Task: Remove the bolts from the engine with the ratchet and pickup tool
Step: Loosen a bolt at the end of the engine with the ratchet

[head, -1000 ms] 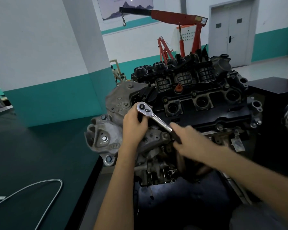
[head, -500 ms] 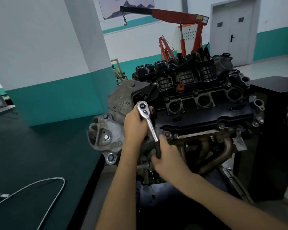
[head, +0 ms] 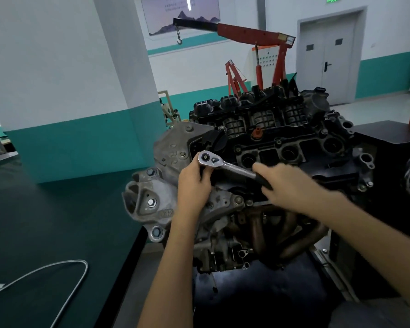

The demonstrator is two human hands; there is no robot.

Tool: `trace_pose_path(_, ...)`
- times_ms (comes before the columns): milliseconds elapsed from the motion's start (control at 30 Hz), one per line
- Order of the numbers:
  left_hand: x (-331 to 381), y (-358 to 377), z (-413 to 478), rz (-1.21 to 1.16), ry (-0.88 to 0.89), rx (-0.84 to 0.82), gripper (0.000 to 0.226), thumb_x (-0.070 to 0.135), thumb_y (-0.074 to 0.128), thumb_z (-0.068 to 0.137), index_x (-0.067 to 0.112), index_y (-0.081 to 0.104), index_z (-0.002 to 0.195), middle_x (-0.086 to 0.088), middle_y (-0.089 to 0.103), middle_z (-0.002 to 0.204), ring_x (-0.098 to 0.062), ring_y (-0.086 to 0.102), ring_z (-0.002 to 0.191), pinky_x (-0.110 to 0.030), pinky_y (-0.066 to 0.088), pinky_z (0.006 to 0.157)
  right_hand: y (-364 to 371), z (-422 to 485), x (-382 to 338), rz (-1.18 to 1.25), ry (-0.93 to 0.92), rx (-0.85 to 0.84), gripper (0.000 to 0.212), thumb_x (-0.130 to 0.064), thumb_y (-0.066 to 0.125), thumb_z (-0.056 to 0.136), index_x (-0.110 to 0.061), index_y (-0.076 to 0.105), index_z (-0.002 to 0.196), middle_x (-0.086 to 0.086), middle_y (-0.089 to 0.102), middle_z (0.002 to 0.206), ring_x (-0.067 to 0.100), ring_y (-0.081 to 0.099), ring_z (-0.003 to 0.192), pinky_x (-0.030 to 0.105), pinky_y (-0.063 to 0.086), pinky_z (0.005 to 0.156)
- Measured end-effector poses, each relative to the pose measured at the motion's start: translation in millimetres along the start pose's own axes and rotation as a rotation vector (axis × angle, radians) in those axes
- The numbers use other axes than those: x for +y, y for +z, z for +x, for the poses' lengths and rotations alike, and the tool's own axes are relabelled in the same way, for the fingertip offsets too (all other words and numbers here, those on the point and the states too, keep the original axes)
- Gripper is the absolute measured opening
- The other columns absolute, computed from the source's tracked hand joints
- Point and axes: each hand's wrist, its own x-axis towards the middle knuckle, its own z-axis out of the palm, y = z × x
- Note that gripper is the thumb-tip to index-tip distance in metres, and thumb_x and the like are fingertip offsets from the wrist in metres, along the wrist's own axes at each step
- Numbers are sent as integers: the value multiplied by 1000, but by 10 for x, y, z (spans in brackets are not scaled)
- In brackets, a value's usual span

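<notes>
**Ratchet seated at the engine's left end, both hands on it**

The ratchet (head: 223,163) sits head-down at the left end of the engine (head: 270,147). Its handle slants right across the black valve cover (head: 317,150). The left hand (head: 193,183) curls around the head, likely to keep the socket square on a bolt hidden beneath. The right hand (head: 289,183) is wrapped round the black grip, out where leverage is best. On the engine's near side, above the exhaust pipes (head: 294,237), the swing looks free. The raised intake (head: 265,119) behind probably limits the far arc. Left of the engine, a grey cable (head: 79,261) lies on the dark table (head: 45,221).

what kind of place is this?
Probably an auto repair or training workshop: a bare engine out of any car, a red engine hoist behind it, and a ratchet in use on the engine.
</notes>
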Motion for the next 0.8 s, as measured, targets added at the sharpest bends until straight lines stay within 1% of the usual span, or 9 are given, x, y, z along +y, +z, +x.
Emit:
trace_pose_path(100, -5, 17, 17, 50, -13, 6, 12, 2, 51, 91, 5, 62, 95, 11, 56, 61, 2, 54, 59, -14, 39, 55, 313, -311, -484, 479, 176, -7, 24, -15, 58, 82, -21, 43, 101, -4, 47, 64, 20, 58, 60, 30, 42, 52)
trace_pose_path(167, -11, 27, 19, 46, -6, 6, 14, 3, 50, 89, 7, 63, 91, 1, 65, 70, -10, 60, 66, -31, 48, 64, 503, -383, -858, 751, 270, 19, 24, -11, 57, 81, -22, 43, 97, -1, 53, 64, 18, 56, 56, 32, 47, 51)
trace_pose_path(300, -18, 18, -1, -55, -60, 5, 16, 5, 54, 91, 19, 61, 86, 0, 69, 78, -17, 65, 76, -39, 51, 74, 699, -308, -1298, 869, 335, 91, 31, -10, 53, 83, -15, 42, 112, 11, 59, 78, 31, 61, 73, 41, 53, 66)
trace_pose_path(367, -13, -7, -6, -109, -49, -6, 25, 3, 54, 90, 27, 60, 86, 4, 70, 82, -14, 65, 79, -33, 51, 75, 653, -297, -1192, 841, 305, 49, 30, -9, 53, 82, -17, 43, 109, 7, 58, 74, 27, 59, 67, 36, 51, 62)
trace_pose_path(467, -2, -49, -1, -164, 17, -50, 30, -4, 50, 85, 20, 64, 95, 11, 69, 92, -13, 62, 80, -31, 50, 74, 434, -291, -741, 709, 172, -77, 26, -10, 55, 80, -29, 42, 91, -2, 53, 68, 16, 55, 58, 23, 43, 52)
trace_pose_path(567, 0, -68, 18, -166, 44, -95, 20, 0, 53, 92, 16, 65, 96, 19, 68, 89, -2, 61, 79, -19, 48, 70, 73, -94, -167, 243, 41, -146, 31, -17, 57, 83, -27, 44, 109, 2, 56, 77, 27, 62, 72, 27, 41, 58)
trace_pose_path(667, 2, -31, 26, -102, 29, -54, 15, 9, 56, 95, 20, 65, 93, 24, 60, 67, 3, 52, 60, -12, 39, 58, -191, 161, 133, -105, -67, -86, 33, -21, 53, 88, -25, 41, 118, -3, 49, 73, 27, 59, 75, 30, 37, 60)
trace_pose_path(733, 11, -1, 17, -94, -21, 15, 14, 6, 56, 93, 17, 65, 96, 21, 56, 61, 6, 51, 56, -8, 37, 55, -140, 136, 66, -81, -53, -37, 29, -21, 54, 86, -25, 41, 112, -4, 44, 70, 28, 59, 73, 32, 40, 59)
trace_pose_path(800, 9, 10, 19, -74, -28, 53, 17, -1, 55, 90, 14, 63, 94, 22, 54, 59, 12, 52, 58, -4, 36, 57, 79, -76, -160, 113, 50, -11, 29, -21, 56, 84, -25, 41, 109, -5, 45, 70, 26, 61, 71, 31, 45, 58)
